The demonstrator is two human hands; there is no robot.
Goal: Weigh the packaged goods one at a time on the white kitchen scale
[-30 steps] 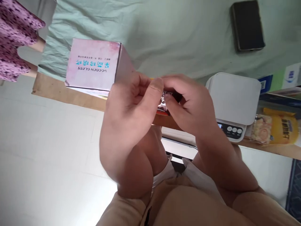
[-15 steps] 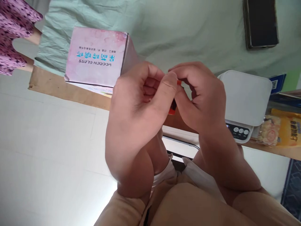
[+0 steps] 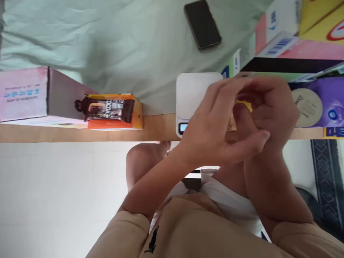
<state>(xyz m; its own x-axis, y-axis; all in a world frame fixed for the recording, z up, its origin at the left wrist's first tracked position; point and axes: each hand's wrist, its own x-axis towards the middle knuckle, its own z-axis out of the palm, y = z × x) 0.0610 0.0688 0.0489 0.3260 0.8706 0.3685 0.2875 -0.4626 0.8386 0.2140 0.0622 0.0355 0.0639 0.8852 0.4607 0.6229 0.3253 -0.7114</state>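
My left hand (image 3: 217,125) and my right hand (image 3: 271,105) meet over the right part of a white kitchen scale (image 3: 192,89) at the table's front edge. Between them sits a small yellow snack packet (image 3: 243,105), mostly hidden by the fingers; both hands close on it, though the picture is blurred there. To the left, an orange and brown cocoa packet (image 3: 109,109) lies on the table, apart from both hands.
A pink carton (image 3: 23,94) stands at the left on the pale green cloth (image 3: 120,46). A black phone (image 3: 202,24) lies further back. Stacked boxes (image 3: 295,43) and a purple pack (image 3: 317,105) crowd the right. The wooden table edge (image 3: 80,136) runs across.
The view swung right. Both hands left the cocoa packet, which now lies by the pink carton, and moved right over the scale onto a yellow packet.
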